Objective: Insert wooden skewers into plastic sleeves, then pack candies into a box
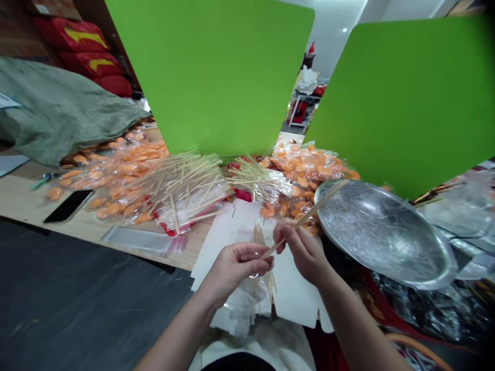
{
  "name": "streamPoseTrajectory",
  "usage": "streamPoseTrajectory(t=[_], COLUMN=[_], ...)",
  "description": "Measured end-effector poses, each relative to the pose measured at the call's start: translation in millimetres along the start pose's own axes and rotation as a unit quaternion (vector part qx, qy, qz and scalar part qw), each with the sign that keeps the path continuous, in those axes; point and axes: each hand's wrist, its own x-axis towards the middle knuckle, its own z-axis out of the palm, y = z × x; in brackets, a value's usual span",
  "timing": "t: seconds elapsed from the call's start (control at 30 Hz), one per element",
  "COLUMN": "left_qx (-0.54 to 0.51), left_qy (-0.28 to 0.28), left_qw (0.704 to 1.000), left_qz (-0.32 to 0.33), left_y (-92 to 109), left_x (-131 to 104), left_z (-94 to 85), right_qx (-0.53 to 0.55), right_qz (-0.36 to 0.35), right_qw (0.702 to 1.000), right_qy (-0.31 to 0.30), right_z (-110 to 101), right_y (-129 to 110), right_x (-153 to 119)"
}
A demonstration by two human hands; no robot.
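Note:
My right hand (299, 250) is closed around the middle of a thin bundle of pale wooden sticks (323, 202), tilted up to the right; I cannot tell how many sticks are in it. The fingertips of my left hand (237, 265) pinch its lower end. Beneath my hands, more loose sticks (259, 235) and clear plastic bags (240, 309) lie on a white sheet of card (220, 232), partly hidden by my fingers. Beyond my hands, a large pile of sticks (185, 178) rests on plastic bags, with a smaller stick pile (251, 172) to its right.
Orange pieces in clear wrappers (131, 159) spread across the left of the table, and another heap (301, 165) sits at centre right. A black phone (69, 206) and flat clear bags (141, 239) lie at left. A metal bowl (386, 232) stands right, before green panels (232, 77).

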Motion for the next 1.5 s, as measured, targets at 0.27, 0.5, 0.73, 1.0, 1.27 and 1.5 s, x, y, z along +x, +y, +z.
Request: streamPoseTrajectory(t=[0.27,0.5,0.73,1.0,1.27,1.5], left_qx=[0.016,0.007,0.014,0.044,0.161,0.23], left_qy=[-0.02,-0.037,0.007,0.063,0.099,0.094], left_qw=[1.0,0.999,0.999,0.994,0.972,0.954], left_qz=[-0.013,0.01,0.034,0.075,0.14,0.17], left_y=[-3.5,-1.2,-2.5,-4.1,-4.1,-7.7], left_x=[1.6,3.6,0.2,-5.6,-6.9,-8.6], left_z=[-1.8,-1.9,-2.6,5.3,8.7,17.1], right_qx=[0.083,-0.108,0.002,-0.089,-0.474,-0.38], right_qz=[0.029,-0.005,0.152,0.156,-0.218,-0.155], right_qw=[0.982,0.993,0.977,0.983,0.846,0.906], right_qy=[0.165,-0.05,0.148,0.041,0.109,0.102], right_z=[-33.1,-5.1,11.2,21.1,14.0,15.8], right_y=[2.9,-14.8,6.9,-1.5,-8.6,-6.6], right_x=[26.9,-0.1,-35.4,-25.9,-40.1,-30.6])
